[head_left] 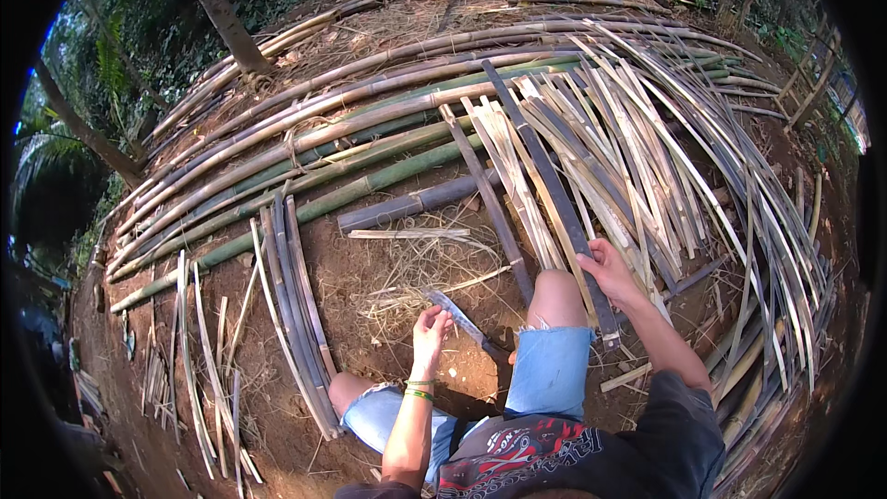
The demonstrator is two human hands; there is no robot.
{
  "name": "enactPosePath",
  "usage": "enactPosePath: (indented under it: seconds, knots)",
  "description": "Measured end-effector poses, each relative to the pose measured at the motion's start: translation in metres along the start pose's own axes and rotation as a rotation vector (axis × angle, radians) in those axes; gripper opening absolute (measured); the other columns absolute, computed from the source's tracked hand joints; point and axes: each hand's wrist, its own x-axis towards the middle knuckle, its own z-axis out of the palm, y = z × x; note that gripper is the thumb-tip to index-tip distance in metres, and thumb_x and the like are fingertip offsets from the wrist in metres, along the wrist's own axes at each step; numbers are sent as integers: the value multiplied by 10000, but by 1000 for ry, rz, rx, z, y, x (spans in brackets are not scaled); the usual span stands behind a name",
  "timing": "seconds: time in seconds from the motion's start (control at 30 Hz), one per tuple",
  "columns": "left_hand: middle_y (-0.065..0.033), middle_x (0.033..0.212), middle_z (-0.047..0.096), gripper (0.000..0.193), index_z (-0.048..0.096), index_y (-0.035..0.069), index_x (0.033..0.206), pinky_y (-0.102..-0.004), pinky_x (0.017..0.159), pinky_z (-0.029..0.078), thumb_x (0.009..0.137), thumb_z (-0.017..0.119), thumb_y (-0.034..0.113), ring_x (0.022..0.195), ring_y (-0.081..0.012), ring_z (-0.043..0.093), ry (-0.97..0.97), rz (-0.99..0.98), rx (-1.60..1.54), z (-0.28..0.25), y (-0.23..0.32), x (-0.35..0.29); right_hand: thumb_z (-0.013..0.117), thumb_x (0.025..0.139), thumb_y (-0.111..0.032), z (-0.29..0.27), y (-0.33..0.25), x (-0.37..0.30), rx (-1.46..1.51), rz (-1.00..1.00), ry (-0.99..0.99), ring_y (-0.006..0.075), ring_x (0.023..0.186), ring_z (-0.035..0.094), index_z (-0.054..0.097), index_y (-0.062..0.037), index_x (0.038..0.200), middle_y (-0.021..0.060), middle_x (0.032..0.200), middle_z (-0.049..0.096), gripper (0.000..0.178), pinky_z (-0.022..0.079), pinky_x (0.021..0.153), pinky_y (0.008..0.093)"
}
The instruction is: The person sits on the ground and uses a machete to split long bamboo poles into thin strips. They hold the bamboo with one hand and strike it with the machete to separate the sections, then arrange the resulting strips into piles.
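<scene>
My right hand [608, 272] is closed around the edge of a long dark bamboo slat [554, 176], which slants from the far stack down past my right knee. My left hand [431, 327] hovers between my knees with its fingers curled together; whatever they may pinch is too small to make out. Beside those fingers is a machete [468, 322], its blade pointing away to the left and its handle end close to my right thigh. Whether the left fingers touch the blade, I cannot tell.
Pale split bamboo strips [637, 157] are heaped at the far right. Long whole bamboo poles [360, 134] lie across the back. Dark slats [296, 305] rest by my left knee, with loose strips [208, 360] farther left. Fibre shavings [416, 268] and a short bamboo piece [407, 203] lie ahead.
</scene>
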Motion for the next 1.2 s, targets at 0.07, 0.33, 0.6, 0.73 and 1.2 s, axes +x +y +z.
enactPosePath:
  seconds: [0.07,0.33,0.6,0.73,1.2]
  knots:
    - [-110,1037,680,383,542,-28,1240,-254,787,515,951,637,204,911,-135,651,21,36,-62,-5,5,-8,681,907,-109,47,-18,2,69,-51,-65,77,756,564,527,-11,1057,28,862,615,236,460,671,233]
    - [-100,1067,677,265,563,5,1232,-291,915,477,976,554,74,1005,-154,621,281,469,-16,-23,92,-98,683,924,-145,261,-28,-13,479,-90,-319,45,736,521,513,-37,1054,-7,858,571,239,440,649,207]
    - [-185,1380,475,667,559,105,1303,-455,1012,452,692,825,98,1253,-351,496,392,989,936,-73,147,-183,720,892,-216,366,-30,-68,590,309,-544,66,726,530,511,-52,1011,11,844,570,291,444,642,243]
    - [-134,1017,690,310,704,63,965,-426,885,533,711,839,177,1007,-329,651,476,1107,995,-87,150,-196,655,939,-290,380,-12,-94,476,245,-786,66,828,540,555,-80,1060,-15,933,581,262,445,735,272]
    - [-137,851,598,524,600,-10,1011,-350,656,536,980,473,497,756,-252,602,779,1520,563,-117,211,-225,769,761,-302,253,290,-31,-1231,166,-167,337,1195,487,532,12,1200,162,1232,477,590,411,994,474]
